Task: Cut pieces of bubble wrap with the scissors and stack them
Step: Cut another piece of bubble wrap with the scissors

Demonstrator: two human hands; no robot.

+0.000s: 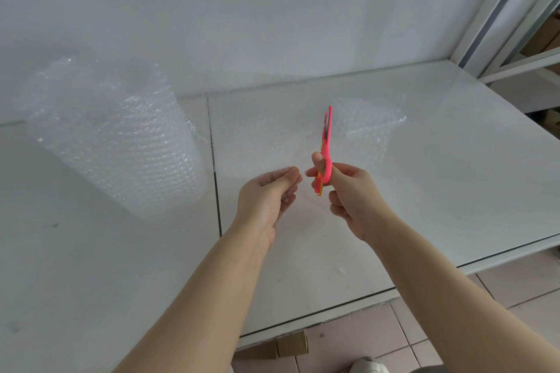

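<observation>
Your right hand (351,194) gripped the pink scissors (325,148) by the handles, thumb through the upper loop, with the blades pointing up and away from you and nearly closed. Your left hand (266,194) pinched the near edge of a clear bubble wrap sheet (263,130) between thumb and fingertips, just beside the scissors. That sheet ran from your fingers back toward the wall, over the white counter (454,160), and led left to the big roll (115,136) lying on the counter's left part. Whether the blades touched the sheet, I could not tell. Behind the scissors, on the counter to the right, lay a stack of cut pieces (369,124), crumpled and glinting. A dark seam (215,179) split the counter between the roll and your hands. Below the counter edge you could see pink floor tiles (439,321), a cardboard box (292,344) and a shoe tip (368,365).
</observation>
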